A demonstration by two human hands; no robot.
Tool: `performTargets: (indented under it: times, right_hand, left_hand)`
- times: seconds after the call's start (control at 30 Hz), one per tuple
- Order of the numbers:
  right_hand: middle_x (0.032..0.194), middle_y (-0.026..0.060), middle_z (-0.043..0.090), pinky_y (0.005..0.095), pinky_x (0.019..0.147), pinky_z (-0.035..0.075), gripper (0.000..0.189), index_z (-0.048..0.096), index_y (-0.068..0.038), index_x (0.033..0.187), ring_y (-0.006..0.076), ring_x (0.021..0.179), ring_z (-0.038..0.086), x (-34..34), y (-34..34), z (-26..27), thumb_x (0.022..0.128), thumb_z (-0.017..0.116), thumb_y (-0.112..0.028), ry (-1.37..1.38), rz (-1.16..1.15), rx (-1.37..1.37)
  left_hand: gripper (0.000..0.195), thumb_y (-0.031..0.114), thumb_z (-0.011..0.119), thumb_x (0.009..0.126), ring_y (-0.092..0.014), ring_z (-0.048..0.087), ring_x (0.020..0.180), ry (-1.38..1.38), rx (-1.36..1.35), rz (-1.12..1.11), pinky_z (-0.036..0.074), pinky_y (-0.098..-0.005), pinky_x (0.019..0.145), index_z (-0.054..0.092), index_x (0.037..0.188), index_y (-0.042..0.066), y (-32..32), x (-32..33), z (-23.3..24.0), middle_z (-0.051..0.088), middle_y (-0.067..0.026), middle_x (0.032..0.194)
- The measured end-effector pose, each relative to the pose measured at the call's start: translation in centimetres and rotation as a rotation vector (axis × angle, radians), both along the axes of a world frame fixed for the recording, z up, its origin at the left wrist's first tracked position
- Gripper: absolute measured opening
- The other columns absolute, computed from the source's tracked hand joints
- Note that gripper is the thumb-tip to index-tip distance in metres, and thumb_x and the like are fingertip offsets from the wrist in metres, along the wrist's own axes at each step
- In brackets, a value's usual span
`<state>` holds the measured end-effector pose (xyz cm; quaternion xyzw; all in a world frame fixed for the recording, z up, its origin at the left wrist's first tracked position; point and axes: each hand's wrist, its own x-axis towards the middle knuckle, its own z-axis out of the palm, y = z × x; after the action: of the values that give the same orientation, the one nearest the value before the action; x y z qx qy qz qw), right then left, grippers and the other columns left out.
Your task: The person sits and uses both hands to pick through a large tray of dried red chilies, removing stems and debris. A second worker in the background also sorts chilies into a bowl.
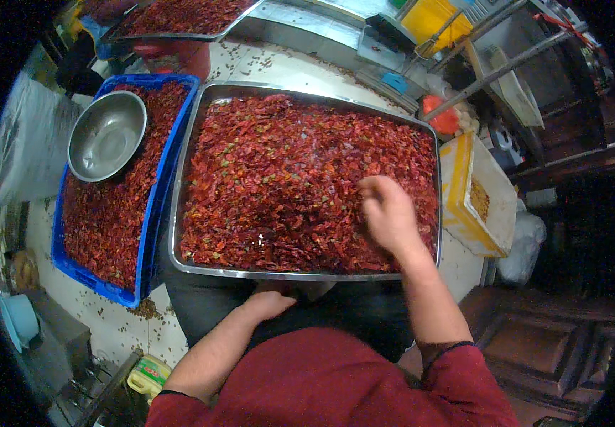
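Note:
A large metal tray [307,276] lies before me, filled with a layer of chopped dried red chillies [286,181], with small pale and greenish bits among them. Over the right part of the chillies is my right hand [390,211], slightly blurred, with its fingers curled. Whether it pinches a piece cannot be seen. My left hand [275,305] rests by my lap just below the tray's near rim. Its fingers are partly hidden there, so its grip does not show.
A blue plastic crate [146,235] of chillies stands left, with a metal bowl [107,136] on top. At right is a foam box [459,187] with yellow tape. Another chilli tray [216,37] sits at the back. A yellowish jug [148,373] stands lower left.

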<state>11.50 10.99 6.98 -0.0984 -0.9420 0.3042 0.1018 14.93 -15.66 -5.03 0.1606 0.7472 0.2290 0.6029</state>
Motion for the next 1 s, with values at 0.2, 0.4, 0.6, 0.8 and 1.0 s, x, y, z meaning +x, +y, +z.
performTargets:
  times: [0.2, 0.4, 0.6, 0.8, 1.0]
  right_hand:
    - [0.116, 0.0188, 0.062, 0.0472, 0.096, 0.047, 0.033, 0.067, -0.009, 0.111, 0.0372, 0.112, 0.057, -1.8, -10.0, -3.4, 0.078, 0.069, -0.013, 0.040, 0.510, 0.132]
    - [0.092, 0.0099, 0.061, 0.0449, 0.088, 0.043, 0.013, 0.068, -0.008, 0.086, 0.0305, 0.097, 0.056, -1.8, -7.9, -3.7, 0.076, 0.067, -0.014, -0.155, 0.492, 0.497]
    - [0.089, 0.0121, 0.062, 0.0440, 0.084, 0.048, 0.008, 0.067, -0.005, 0.079, 0.0327, 0.093, 0.057, -1.8, -3.6, -1.8, 0.073, 0.068, -0.010, -0.264, 0.470, 0.487]
    - [0.092, 0.0222, 0.066, 0.0484, 0.081, 0.052, 0.012, 0.067, -0.001, 0.093, 0.0417, 0.091, 0.064, -9.3, -1.9, -3.4, 0.089, 0.059, -0.009, -0.029, 0.242, 0.123]
    - [0.096, 0.0209, 0.067, 0.0490, 0.082, 0.052, 0.021, 0.068, -0.004, 0.096, 0.0418, 0.093, 0.064, -16.8, -2.2, -6.4, 0.093, 0.059, -0.023, 0.071, 0.049, 0.123]
  left_hand:
    - [0.051, 0.026, 0.064, 0.089, -0.034, 0.051, 0.128, -0.078, 0.315, 0.388, 0.040, -0.0413, 0.109, 0.054, 0.136, 0.006, -1.6, 1.6, -6.7, 0.056, -0.0182, 0.139]
    - [0.050, 0.030, 0.062, 0.093, -0.032, 0.050, 0.130, -0.141, 0.102, 0.189, 0.040, -0.0399, 0.109, 0.053, 0.136, 0.007, -1.5, -1.6, -0.3, 0.054, -0.0166, 0.141]
    - [0.060, 0.052, 0.051, 0.097, -0.028, 0.044, 0.139, -0.136, 0.107, 0.105, 0.033, -0.0372, 0.115, 0.053, 0.142, 0.012, -2.1, -1.4, -1.6, 0.048, -0.0124, 0.150]
    - [0.060, 0.052, 0.047, 0.098, -0.030, 0.043, 0.140, 0.006, 0.243, 0.130, 0.033, -0.0384, 0.115, 0.053, 0.143, 0.013, -2.5, 1.0, -7.0, 0.047, -0.0126, 0.150]
    - [0.060, 0.052, 0.044, 0.099, -0.031, 0.042, 0.140, -0.049, 0.140, 0.055, 0.033, -0.0396, 0.115, 0.049, 0.145, 0.014, -1.7, -0.5, -3.6, 0.044, -0.0138, 0.153]
